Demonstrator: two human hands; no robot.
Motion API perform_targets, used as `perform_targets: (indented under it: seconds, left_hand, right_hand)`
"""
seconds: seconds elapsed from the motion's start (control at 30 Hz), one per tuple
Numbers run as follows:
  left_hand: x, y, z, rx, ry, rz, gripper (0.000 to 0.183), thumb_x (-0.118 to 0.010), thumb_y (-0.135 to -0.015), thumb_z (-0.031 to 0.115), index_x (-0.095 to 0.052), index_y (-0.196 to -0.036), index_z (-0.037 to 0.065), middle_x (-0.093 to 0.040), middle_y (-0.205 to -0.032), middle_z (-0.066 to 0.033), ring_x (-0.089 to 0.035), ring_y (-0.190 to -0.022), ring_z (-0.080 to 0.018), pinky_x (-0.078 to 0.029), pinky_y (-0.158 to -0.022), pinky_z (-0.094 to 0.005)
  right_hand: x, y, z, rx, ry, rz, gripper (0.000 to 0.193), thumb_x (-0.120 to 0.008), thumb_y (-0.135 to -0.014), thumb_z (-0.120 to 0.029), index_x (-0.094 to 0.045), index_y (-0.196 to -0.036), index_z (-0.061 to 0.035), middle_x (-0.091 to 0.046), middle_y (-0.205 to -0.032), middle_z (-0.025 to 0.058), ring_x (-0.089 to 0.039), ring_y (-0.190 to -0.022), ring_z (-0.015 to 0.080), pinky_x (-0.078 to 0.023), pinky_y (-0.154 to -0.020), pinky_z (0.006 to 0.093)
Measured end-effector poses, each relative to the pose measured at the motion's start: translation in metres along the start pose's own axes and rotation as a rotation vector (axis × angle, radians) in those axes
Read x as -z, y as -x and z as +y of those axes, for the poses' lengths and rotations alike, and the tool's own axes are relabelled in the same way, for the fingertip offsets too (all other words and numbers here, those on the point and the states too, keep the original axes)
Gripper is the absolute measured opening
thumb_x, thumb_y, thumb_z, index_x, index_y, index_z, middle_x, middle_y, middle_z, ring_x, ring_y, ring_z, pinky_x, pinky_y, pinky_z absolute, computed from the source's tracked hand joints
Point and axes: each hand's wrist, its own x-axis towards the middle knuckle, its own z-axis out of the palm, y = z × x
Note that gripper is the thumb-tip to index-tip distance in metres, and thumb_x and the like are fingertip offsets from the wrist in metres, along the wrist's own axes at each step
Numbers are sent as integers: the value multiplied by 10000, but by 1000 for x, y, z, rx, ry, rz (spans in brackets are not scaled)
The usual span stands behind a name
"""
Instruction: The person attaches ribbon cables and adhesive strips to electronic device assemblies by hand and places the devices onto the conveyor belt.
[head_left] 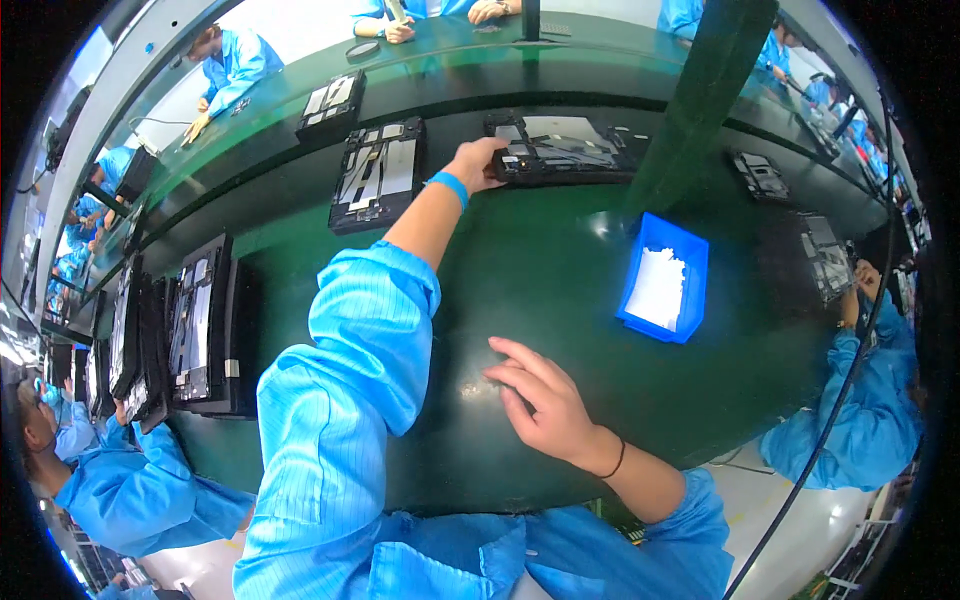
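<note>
My left arm stretches far across the green table. The left hand (478, 163), with a blue band at its wrist, grips the left end of a black tray (570, 179) that carries flat silver and black electronic parts. Some of its fingers are hidden behind the tray's corner. My right hand (550, 408) hovers over or rests on the near table; which of these I cannot tell. Its fingers are apart and nothing is in them. Left of my left hand lies another black tray (345, 217) with similar silver-faced parts.
A blue bin (697, 290) of small white pieces stands right of centre, near a green post (690, 120). Stacked black trays (232, 340) stand at the left. A smaller part stack (330, 100) lies farther back. Co-workers in blue sit at left, right and across.
</note>
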Motion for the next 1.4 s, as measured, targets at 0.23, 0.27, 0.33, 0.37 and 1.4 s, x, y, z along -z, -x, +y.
perform_targets:
  seconds: [0.23, 0.27, 0.33, 0.37, 1.4]
  left_hand:
    - [6, 40, -3, -331, 399, -9, 188, -710, -724, -39, -607, -877, -77, -647, -874, -175, -668, -731, -324, -549, -613, -483]
    - [16, 52, 3, -429, 324, 64, 208, -714, -698, -50, -612, -879, -65, -651, -874, -160, -661, -729, -301, -546, -655, -453]
    - [59, 62, 15, -557, 258, 81, 323, -717, -694, -22, -615, -999, -43, -661, -936, -123, -639, -791, -240, -520, -709, -366]
    - [81, 70, 23, -541, 224, 52, 349, -709, -713, -7, -609, -1045, -42, -662, -955, -115, -643, -816, -238, -528, -709, -362]
    - [109, 283, -117, -1082, -1195, -81, 228, -746, -770, 353, -713, -750, 129, -618, -761, -23, -567, -791, -228, -370, -771, -373]
  right_hand:
    - [4, -4, 0, 18, 34, 63, 245, -613, -797, 26, -677, -1026, -33, -588, -1281, 150, -658, -921, 263, -526, -789, 376]
    - [5, -3, 1, 18, 35, 77, 246, -611, -796, 30, -679, -1023, -35, -591, -1278, 150, -662, -913, 259, -528, -780, 375]
    - [7, -2, -3, 22, 16, 78, 244, -615, -786, 35, -683, -1009, -36, -597, -1268, 158, -669, -897, 246, -529, -769, 361]
    - [11, -3, -6, 28, 27, 106, 240, -617, -778, 39, -684, -996, -33, -603, -1259, 159, -672, -889, 241, -528, -764, 353]
    - [22, 23, -27, -102, 207, -74, 200, -630, -772, 35, -712, -935, -47, -703, -951, 78, -619, -949, 273, -487, -850, 361]
